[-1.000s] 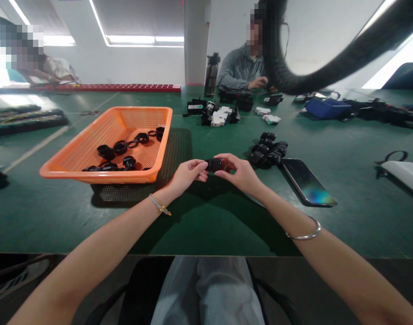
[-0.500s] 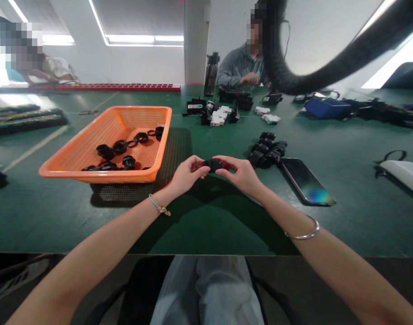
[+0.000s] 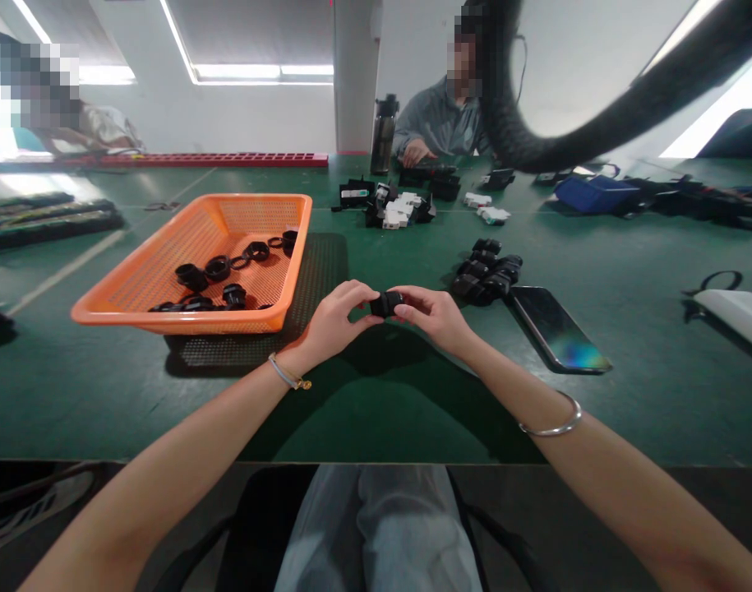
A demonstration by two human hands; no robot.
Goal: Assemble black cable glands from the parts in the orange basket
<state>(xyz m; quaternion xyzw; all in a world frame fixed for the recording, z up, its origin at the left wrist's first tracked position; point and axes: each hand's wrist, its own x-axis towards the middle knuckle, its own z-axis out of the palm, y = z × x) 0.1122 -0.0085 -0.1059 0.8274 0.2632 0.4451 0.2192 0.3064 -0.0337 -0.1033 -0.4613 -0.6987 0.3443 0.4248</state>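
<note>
A small black ribbed cylindrical fitting (image 3: 386,304) is held above the green table between my two hands. My left hand (image 3: 339,319) pinches its left end with thumb and fingers. My right hand (image 3: 435,316) grips the right end, fingers closed around it. To the left, an orange mesh basket (image 3: 129,288) holds several black rings and cylindrical fittings (image 3: 191,277). A pile of similar black fittings (image 3: 486,273) lies just beyond my right hand.
A phone (image 3: 560,329) lies right of the pile. Farther back are white and black parts (image 3: 403,210), a dark bottle (image 3: 385,134) and a blue bin (image 3: 594,196). A person (image 3: 437,115) sits across the table. A thick black tube (image 3: 536,152) hangs at upper right.
My left hand has shifted its grip, its fingers now straighter at the fitting's left end. My right hand stays nearly still. The person opposite has lowered a hand to the table.
</note>
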